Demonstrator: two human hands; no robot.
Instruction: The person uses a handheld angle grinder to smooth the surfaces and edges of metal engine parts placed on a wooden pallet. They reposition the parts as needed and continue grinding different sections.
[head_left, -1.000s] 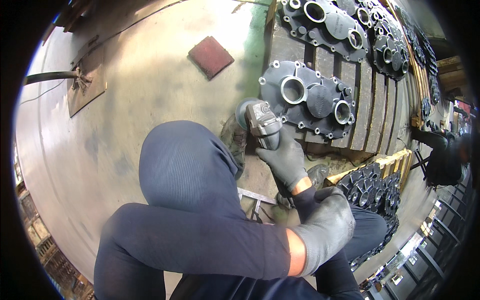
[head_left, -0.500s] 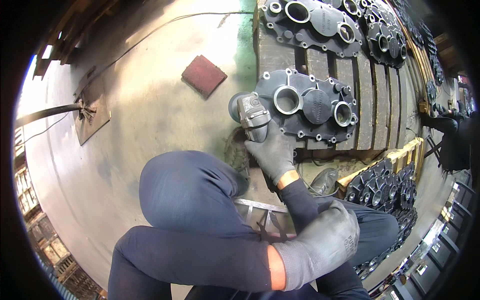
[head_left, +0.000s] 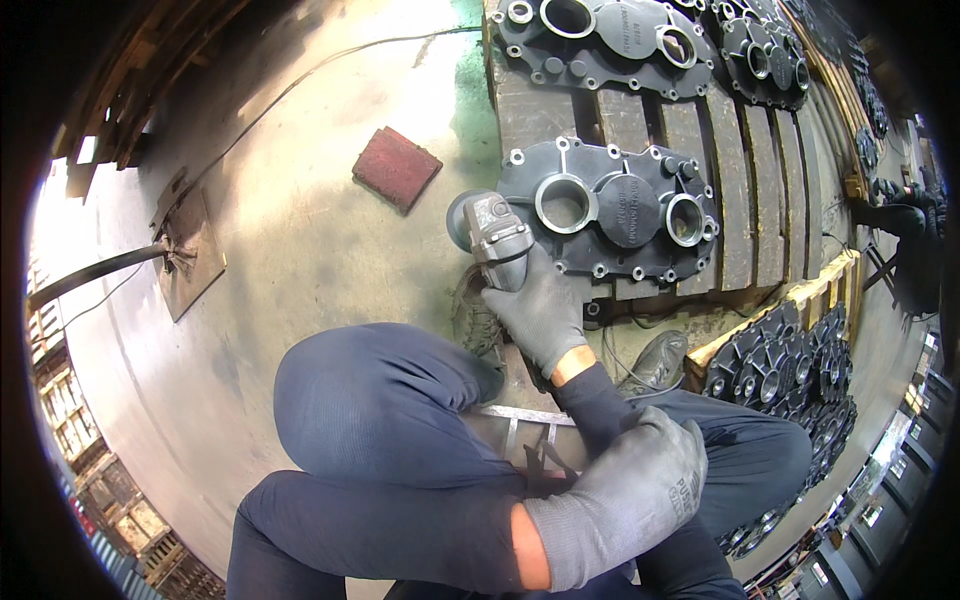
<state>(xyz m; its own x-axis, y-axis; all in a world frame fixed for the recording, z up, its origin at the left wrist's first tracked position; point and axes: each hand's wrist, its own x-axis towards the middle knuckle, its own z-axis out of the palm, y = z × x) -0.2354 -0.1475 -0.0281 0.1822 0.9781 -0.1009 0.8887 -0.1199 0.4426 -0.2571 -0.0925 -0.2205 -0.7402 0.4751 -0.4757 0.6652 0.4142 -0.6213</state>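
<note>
My right hand (head_left: 545,312), in a grey glove, is closed round an angle grinder (head_left: 499,240). The grinder's round disc shows at its left, close to the left edge of a dark cast-metal cover (head_left: 628,212). That cover lies flat on wooden slats and has two large ringed openings and small bolt holes along its rim. My left hand (head_left: 640,490), also gloved, crosses over my right arm. Its fingers are curled over my right forearm, and their tips are partly hidden.
More cast covers (head_left: 612,40) lie farther back on the slatted pallet (head_left: 730,190). A wooden crate (head_left: 825,290) with stacked castings stands at the right. On the floor are a dark red pad (head_left: 397,168), a cable (head_left: 290,92) and a metal plate (head_left: 195,262) with a dark pole.
The view has shifted slightly, so the covers and floor objects sit a little farther left. The grinder stays beside the cover's left edge. My left hand stays over my right forearm.
</note>
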